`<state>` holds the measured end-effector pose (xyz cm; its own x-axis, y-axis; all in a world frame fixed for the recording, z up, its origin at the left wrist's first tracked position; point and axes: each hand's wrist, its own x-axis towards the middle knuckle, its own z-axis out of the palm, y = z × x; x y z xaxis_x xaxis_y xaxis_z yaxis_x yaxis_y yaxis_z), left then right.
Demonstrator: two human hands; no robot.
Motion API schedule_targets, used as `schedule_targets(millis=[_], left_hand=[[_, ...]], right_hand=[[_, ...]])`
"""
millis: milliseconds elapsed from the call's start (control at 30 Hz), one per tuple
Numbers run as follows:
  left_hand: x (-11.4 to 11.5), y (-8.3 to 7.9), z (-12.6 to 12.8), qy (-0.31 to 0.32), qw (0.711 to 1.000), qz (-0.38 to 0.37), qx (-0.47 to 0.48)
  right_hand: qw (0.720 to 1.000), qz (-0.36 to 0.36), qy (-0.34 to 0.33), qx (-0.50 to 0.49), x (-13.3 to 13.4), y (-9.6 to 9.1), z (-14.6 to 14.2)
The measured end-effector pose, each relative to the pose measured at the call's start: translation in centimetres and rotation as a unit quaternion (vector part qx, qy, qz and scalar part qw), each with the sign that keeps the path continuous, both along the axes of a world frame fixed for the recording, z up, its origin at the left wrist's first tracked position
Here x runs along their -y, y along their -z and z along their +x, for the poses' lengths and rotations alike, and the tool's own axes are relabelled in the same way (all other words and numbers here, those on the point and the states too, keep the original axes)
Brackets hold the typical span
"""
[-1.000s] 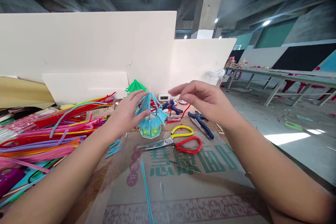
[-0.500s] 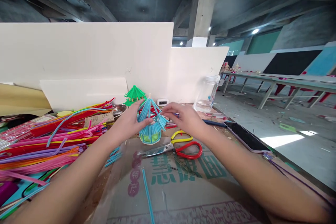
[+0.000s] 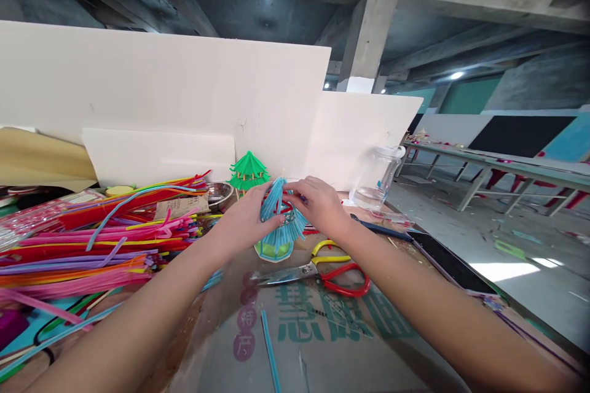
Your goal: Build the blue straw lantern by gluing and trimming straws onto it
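A small blue pipe-cleaner pavilion (image 3: 280, 230) with a green base stands on the cardboard sheet (image 3: 322, 344). My left hand (image 3: 249, 218) wraps its left side, thumb across the blue roof strands. From the right, my right hand (image 3: 316, 204) comes over the roof, its fingertips pinched on the strands near the top. Both hands touch the model.
A heap of coloured pipe cleaners (image 3: 101, 233) fills the left. Red-and-yellow scissors (image 3: 322, 270) lie just right of the model. A green pavilion (image 3: 249, 172), a metal bowl (image 3: 219, 192), a clear jar (image 3: 375, 178) and a dark phone (image 3: 449, 264) stand around. White boards (image 3: 184, 104) wall the back.
My right hand came down from the air at the right and closed on the blue roof. The left hand stayed on the model. The view shifted slightly.
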<state>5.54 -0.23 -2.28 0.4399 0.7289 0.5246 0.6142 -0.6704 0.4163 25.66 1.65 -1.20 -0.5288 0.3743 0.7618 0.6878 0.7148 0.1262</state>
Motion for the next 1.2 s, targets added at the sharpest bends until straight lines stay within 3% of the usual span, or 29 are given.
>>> schedule_targets(millis=[100, 200, 300, 400, 500, 600, 633, 667, 733, 800, 967, 1200], left_hand=[[0.0, 0.1, 0.1, -0.006, 1.000, 0.010, -0.001], [0.0, 0.2, 0.1, -0.016, 1.000, 0.011, -0.002], [0.0, 0.3, 0.1, -0.021, 1.000, 0.003, -0.003], [0.0, 0.2, 0.0, -0.017, 1.000, 0.004, -0.004], [0.4, -0.2, 0.0, -0.023, 1.000, -0.013, -0.015], [0.7, -0.5, 0.0, -0.046, 0.998, -0.035, -0.031], [0.8, -0.6, 0.0, -0.051, 0.998, -0.037, -0.032], [0.8, -0.7, 0.0, -0.052, 0.997, -0.037, -0.032], [0.7, -0.8, -0.1, -0.049, 0.998, -0.033, -0.032], [0.7, -0.9, -0.4, -0.048, 0.998, -0.025, -0.039], [0.7, -2.0, -1.6, -0.058, 0.996, -0.031, -0.061], [0.2, -2.4, -2.5, -0.041, 0.994, -0.099, -0.019]], right_hand=[[1.000, -0.009, -0.001, 0.008, 0.1, 0.4, -0.4], [0.993, -0.079, -0.030, -0.078, 0.8, 0.4, -0.8], [0.963, -0.172, -0.064, -0.199, 2.2, -0.3, -0.8], [0.933, -0.206, -0.087, -0.282, 4.1, -2.1, 0.4], [0.928, -0.142, -0.077, -0.335, 5.3, -4.8, 3.5], [0.892, -0.046, -0.096, -0.440, 5.4, -7.0, 8.4], [0.888, -0.021, -0.070, -0.455, 5.2, -7.4, 10.1], [0.893, -0.010, -0.012, -0.449, 4.9, -7.6, 11.7], [0.915, -0.016, 0.167, -0.366, 4.2, -7.3, 14.0], [0.932, -0.016, 0.254, -0.257, 3.4, -6.4, 14.6], [0.974, -0.062, 0.152, -0.156, 2.4, -3.8, 10.8], [0.981, -0.136, 0.126, -0.049, 3.7, -2.9, 6.0]])
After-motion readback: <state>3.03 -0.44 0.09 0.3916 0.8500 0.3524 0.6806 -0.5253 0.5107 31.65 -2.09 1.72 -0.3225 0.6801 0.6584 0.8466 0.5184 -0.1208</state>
